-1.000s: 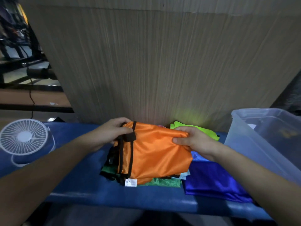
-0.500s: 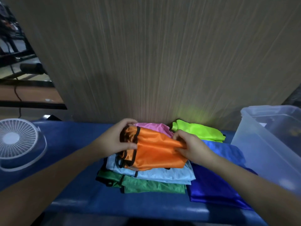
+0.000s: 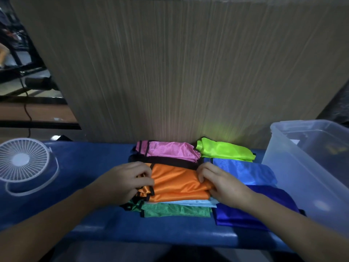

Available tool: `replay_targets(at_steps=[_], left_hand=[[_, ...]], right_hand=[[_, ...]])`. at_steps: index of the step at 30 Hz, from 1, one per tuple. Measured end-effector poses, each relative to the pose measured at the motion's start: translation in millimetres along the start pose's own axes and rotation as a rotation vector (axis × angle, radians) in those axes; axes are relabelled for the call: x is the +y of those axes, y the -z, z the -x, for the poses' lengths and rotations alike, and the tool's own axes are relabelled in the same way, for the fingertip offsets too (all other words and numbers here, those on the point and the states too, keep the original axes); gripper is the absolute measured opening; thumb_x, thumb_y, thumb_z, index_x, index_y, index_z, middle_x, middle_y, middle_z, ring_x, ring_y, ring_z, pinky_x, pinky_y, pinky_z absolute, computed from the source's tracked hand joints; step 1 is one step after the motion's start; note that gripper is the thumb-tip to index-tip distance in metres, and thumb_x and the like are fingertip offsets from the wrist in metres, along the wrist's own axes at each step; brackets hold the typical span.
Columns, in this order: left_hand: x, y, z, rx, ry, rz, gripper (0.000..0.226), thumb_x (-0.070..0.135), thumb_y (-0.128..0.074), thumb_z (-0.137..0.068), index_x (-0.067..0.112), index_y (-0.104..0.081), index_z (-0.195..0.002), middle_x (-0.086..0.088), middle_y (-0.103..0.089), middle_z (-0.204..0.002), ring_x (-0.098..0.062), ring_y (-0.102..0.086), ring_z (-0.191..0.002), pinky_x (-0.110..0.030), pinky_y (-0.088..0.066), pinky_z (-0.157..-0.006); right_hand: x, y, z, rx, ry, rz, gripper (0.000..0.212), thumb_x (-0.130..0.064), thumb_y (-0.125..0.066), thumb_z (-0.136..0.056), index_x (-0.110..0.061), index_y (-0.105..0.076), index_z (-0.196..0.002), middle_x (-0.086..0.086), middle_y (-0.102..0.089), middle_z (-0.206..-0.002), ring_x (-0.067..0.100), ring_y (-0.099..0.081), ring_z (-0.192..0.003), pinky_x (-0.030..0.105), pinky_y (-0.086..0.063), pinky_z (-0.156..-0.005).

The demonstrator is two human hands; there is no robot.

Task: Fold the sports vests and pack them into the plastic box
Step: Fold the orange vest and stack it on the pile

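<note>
We have brought the orange vest (image 3: 175, 183) down from the air onto the pile of folded vests, so this fold looks nearly done. Our left hand (image 3: 125, 181) pinches its left edge; our right hand (image 3: 220, 183) curls over its right edge. Behind it lie the pink vest (image 3: 170, 152) and green vest (image 3: 224, 150). The plastic box (image 3: 279, 157) waits to its right, the fan (image 3: 22, 163) well left.

Folded orange vest (image 3: 175, 183): thin shiny cloth, satin-like sheen, black trim. Folded pink vest (image 3: 170, 151) and lime-green vest (image 3: 224, 151): same glossy cloth. Folded green vest (image 3: 175, 210): fine mesh weave showing. Dark blue vest (image 3: 251, 210): smooth, glossy. Translucent plastic box (image 3: 283, 167): frosted, smooth walls. Blue worktop (image 3: 90, 163): smooth, slight sheen. White plastic fan (image 3: 22, 163): matt grille. Wood-grain panel (image 3: 179, 72): matt, streaked.
</note>
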State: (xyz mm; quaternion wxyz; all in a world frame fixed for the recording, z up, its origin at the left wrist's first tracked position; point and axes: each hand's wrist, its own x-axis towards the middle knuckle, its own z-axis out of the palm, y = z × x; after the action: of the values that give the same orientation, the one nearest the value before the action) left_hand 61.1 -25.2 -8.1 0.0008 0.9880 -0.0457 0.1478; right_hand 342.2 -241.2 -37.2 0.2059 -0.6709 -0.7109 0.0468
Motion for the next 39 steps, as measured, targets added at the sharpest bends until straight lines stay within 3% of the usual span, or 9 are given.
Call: replay_targets(at_steps=[4,6,9,14,21,23,26,33,39], left_hand=[[3.8,12.5,15.0,-0.084,0.028,0.190,0.039,0.012,-0.057,-0.090,0.027,-0.064,-0.125,0.010,-0.053,-0.126,-0.007,-0.053,-0.116,-0.023,-0.044,-0.093],[7.8,15.1,15.4,-0.051,0.075,0.254,0.024,0.031,-0.053,-0.102,0.029,-0.069,-0.120,0.016,-0.055,-0.123,-0.006,-0.055,-0.115,-0.022,-0.045,-0.092],[15.8,10.6,3.3,0.079,0.214,0.285,0.033,0.049,-0.047,-0.102,0.028,-0.072,-0.093,0.021,-0.059,-0.103,-0.004,-0.059,-0.097,-0.029,-0.048,-0.083],[29.2,-3.0,-36.3,0.201,0.549,0.303,0.017,0.047,-0.059,-0.095,0.031,-0.062,-0.101,0.020,-0.049,-0.105,-0.002,-0.053,-0.093,-0.026,-0.043,-0.085],[23.2,-29.2,-17.3,0.001,0.589,0.022,0.078,0.070,-0.015,-0.092,0.026,-0.043,-0.149,0.008,-0.041,-0.147,-0.012,-0.034,-0.140,-0.033,-0.015,-0.121],[22.9,-38.6,-4.3,-0.073,0.603,0.074,0.083,0.076,-0.004,-0.089,0.032,-0.026,-0.156,0.013,-0.031,-0.155,-0.006,-0.024,-0.146,-0.028,0.001,-0.123],[23.7,-47.4,5.2,-0.082,0.619,0.143,0.084,0.080,0.003,-0.087,0.038,-0.018,-0.157,0.018,-0.030,-0.155,-0.001,-0.025,-0.144,-0.026,0.004,-0.121],[23.2,-63.4,7.4,-0.062,0.627,0.130,0.074,0.074,-0.006,-0.094,0.036,-0.020,-0.156,0.018,-0.032,-0.152,-0.002,-0.027,-0.142,-0.029,-0.002,-0.121],[24.3,-37.0,-2.3,-0.028,0.677,0.235,0.075,0.075,-0.034,-0.091,0.035,-0.025,-0.154,0.016,-0.036,-0.142,0.001,-0.024,-0.128,-0.030,-0.011,-0.119]], right_hand=[[-7.6,8.0,13.3,-0.084,0.045,-0.010,0.036,-0.011,-0.057,-0.076,-0.022,-0.053,-0.110,-0.008,-0.044,-0.128,0.008,-0.048,-0.117,0.017,-0.042,-0.093],[-8.5,7.8,17.2,-0.110,0.082,0.032,0.028,-0.023,-0.060,-0.083,-0.022,-0.058,-0.111,-0.005,-0.045,-0.130,0.010,-0.050,-0.118,0.019,-0.039,-0.098],[-12.5,6.2,10.9,-0.047,0.069,0.076,0.023,-0.046,-0.053,-0.095,-0.026,-0.063,-0.101,-0.005,-0.050,-0.127,0.013,-0.052,-0.115,0.028,-0.041,-0.101],[-29.9,-0.6,-25.9,0.179,-0.139,-0.139,0.015,-0.034,-0.052,-0.101,-0.020,-0.056,-0.105,-0.008,-0.052,-0.110,0.010,-0.053,-0.104,0.028,-0.043,-0.093],[-28.3,-28.5,-27.6,-0.026,-0.203,-0.131,0.060,-0.047,-0.052,-0.099,-0.022,-0.034,-0.150,-0.004,-0.039,-0.150,0.011,-0.038,-0.137,0.019,-0.026,-0.113],[-27.4,-38.4,-20.8,-0.079,-0.192,-0.086,0.067,-0.055,-0.044,-0.099,-0.024,-0.025,-0.155,-0.003,-0.031,-0.157,0.013,-0.031,-0.143,0.024,-0.022,-0.118],[-26.6,-46.4,-15.8,-0.117,-0.196,-0.072,0.068,-0.057,-0.037,-0.100,-0.028,-0.016,-0.158,-0.005,-0.023,-0.162,0.012,-0.023,-0.147,0.028,-0.017,-0.121],[-29.6,-50.4,-15.4,-0.133,-0.218,-0.039,0.068,-0.056,-0.036,-0.101,-0.028,-0.012,-0.158,-0.006,-0.021,-0.162,0.010,-0.014,-0.150,0.026,-0.008,-0.122],[-34.9,-31.4,-21.7,-0.096,-0.234,-0.148,0.079,-0.057,-0.061,-0.091,-0.034,-0.020,-0.155,-0.009,-0.042,-0.136,0.012,-0.041,-0.129,0.035,-0.033,-0.113]])
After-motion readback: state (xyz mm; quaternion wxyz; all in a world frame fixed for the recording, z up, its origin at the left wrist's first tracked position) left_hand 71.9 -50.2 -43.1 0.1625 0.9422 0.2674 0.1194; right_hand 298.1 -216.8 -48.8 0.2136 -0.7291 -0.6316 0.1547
